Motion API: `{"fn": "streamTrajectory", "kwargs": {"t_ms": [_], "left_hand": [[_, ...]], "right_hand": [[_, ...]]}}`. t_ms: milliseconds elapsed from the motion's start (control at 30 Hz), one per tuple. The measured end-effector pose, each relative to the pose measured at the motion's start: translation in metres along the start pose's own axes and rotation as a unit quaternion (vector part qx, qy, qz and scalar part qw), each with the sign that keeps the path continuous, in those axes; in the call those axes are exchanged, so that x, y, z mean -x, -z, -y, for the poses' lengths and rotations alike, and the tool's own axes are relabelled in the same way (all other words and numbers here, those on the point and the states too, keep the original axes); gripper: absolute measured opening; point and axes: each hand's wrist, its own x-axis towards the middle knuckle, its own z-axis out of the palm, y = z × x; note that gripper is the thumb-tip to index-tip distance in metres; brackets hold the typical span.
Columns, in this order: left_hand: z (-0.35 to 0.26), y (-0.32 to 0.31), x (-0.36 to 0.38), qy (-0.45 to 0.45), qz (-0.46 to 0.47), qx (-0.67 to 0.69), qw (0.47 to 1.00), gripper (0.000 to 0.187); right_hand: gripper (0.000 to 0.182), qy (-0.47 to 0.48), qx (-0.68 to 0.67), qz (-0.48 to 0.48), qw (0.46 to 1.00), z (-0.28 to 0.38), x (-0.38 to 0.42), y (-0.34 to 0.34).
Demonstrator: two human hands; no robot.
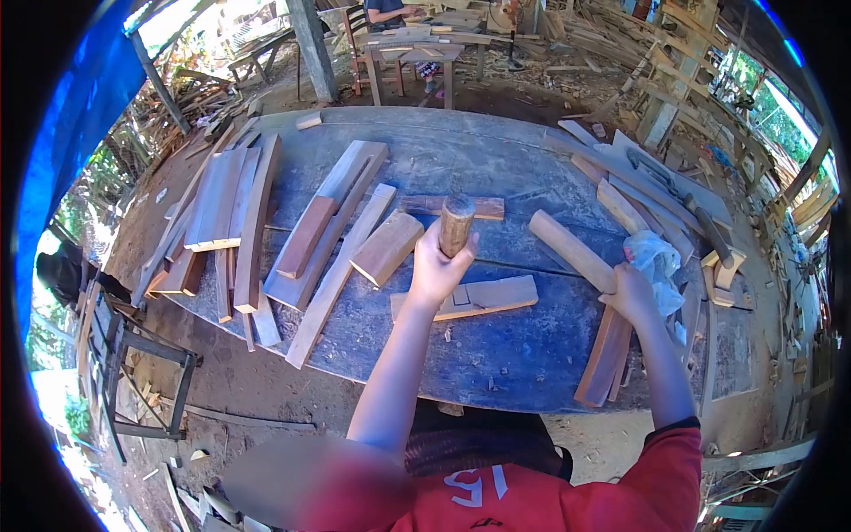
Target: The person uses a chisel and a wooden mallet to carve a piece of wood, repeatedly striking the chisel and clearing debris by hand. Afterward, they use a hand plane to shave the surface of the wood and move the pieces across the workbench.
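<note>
My left hand (439, 268) is closed around a thick round wooden piece (456, 226), its blunt end turned up toward the camera. Just below that hand lies a pale wooden block (487, 298) with a dark rectangle marked on it. Behind the round piece a short brown wooden bar (483, 208) rests on the blue table. Out to the right, my right hand (631, 293) grips the near end of a wooden slat (572, 248), which slants away to the left. A short thick block (387, 248) sits left of my left hand.
Several boards (226, 195) and long slats (341, 275) lie across the left of the blue table (434, 355). A clear plastic bag (654, 266), dark wood pieces (607, 355) and a metal clamp (700, 213) are at the right. Beyond, a person (390, 11) sits at another table (417, 53).
</note>
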Motion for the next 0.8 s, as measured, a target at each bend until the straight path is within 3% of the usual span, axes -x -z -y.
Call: {"fn": "streamTrajectory", "kwargs": {"t_ms": [167,233,267,433,500,567,600,633,700,733,767,800], "left_hand": [[-0.002,0.002,0.002,0.001,0.0,-0.004,1.0,0.018],[-0.001,0.002,0.002,0.0,-0.003,-0.007,1.0,0.018],[0.0,0.001,0.002,-0.001,-0.004,-0.01,1.0,0.018],[0.002,0.001,0.003,0.001,-0.001,0.008,1.0,0.02],[0.007,0.002,0.003,0.006,0.002,0.005,1.0,0.021],[0.013,0.005,0.003,0.006,0.042,0.045,0.998,0.026],[0.011,0.009,0.004,0.006,0.038,0.042,0.998,0.026],[0.007,0.013,0.004,0.021,0.058,0.02,0.998,0.029],[0.002,0.02,0.004,0.053,0.096,-0.02,0.994,0.036],[0.013,0.031,0.006,0.12,0.166,-0.148,0.968,0.035],[0.022,0.04,0.014,0.12,0.159,-0.146,0.969,0.035],[0.028,0.048,0.025,0.082,0.147,-0.275,0.947,0.043]], "right_hand": [[0.063,-0.026,-0.053,0.057,0.997,0.009,-0.005,0.006],[0.072,0.01,-0.176,-0.089,0.98,0.03,-0.008,0.017],[0.074,0.027,-0.24,-0.087,0.966,0.045,-0.009,0.029],[0.072,0.237,-0.545,-0.068,0.801,0.138,-0.027,0.07],[0.062,0.318,-0.545,-0.083,0.772,0.176,-0.03,0.086],[0.051,0.38,-0.575,-0.035,0.723,0.209,-0.04,0.089],[0.029,0.392,-0.555,-0.045,0.732,0.223,-0.038,0.096],[0.029,0.396,-0.556,-0.043,0.729,0.232,-0.038,0.095],[0.016,0.282,-0.623,-0.024,0.729,0.247,-0.041,0.088],[0.013,0.302,-0.629,-0.074,0.712,0.251,-0.044,0.083],[0.013,0.307,-0.627,-0.071,0.713,0.253,-0.046,0.079],[0.012,0.281,-0.673,-0.081,0.679,0.254,-0.047,0.074]]}}
